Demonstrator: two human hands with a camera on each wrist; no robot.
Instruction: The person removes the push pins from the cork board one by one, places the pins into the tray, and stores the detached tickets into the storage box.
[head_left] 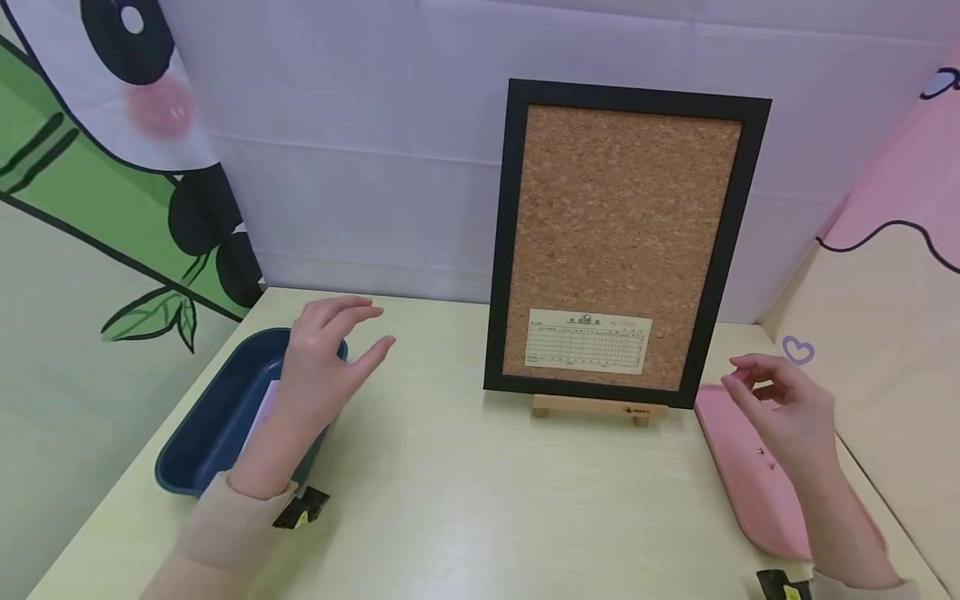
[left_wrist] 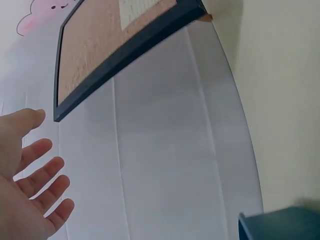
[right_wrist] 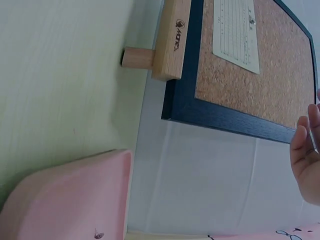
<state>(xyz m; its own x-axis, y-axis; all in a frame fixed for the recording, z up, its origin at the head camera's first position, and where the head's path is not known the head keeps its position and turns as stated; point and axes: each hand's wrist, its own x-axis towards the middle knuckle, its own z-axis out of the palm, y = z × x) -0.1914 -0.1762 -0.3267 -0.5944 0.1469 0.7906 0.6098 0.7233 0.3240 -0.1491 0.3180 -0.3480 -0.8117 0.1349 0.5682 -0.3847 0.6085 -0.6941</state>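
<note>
My left hand (head_left: 318,358) is raised over a dark blue tray (head_left: 198,433), its fingers spread and nothing between them. In the left wrist view those fingers (left_wrist: 45,175) are apart and relaxed. My right hand (head_left: 787,408) hovers over a pink tray (head_left: 757,492), fingers loosely curved with thumb and forefinger tips close together. No object shows between them. A black-framed cork board (head_left: 622,225) leans on a small wooden easel (head_left: 600,406) between the hands. A printed paper slip (head_left: 588,342) is on the board's lower part, with a small pin-like spot at its top edge.
Something pale purple (head_left: 262,408) lies in the blue tray, partly hidden by my left arm. A few tiny metallic pieces (head_left: 761,452) are in the pink tray. The pale table (head_left: 465,500) ends at a lilac cloth backdrop (head_left: 360,183) behind the board.
</note>
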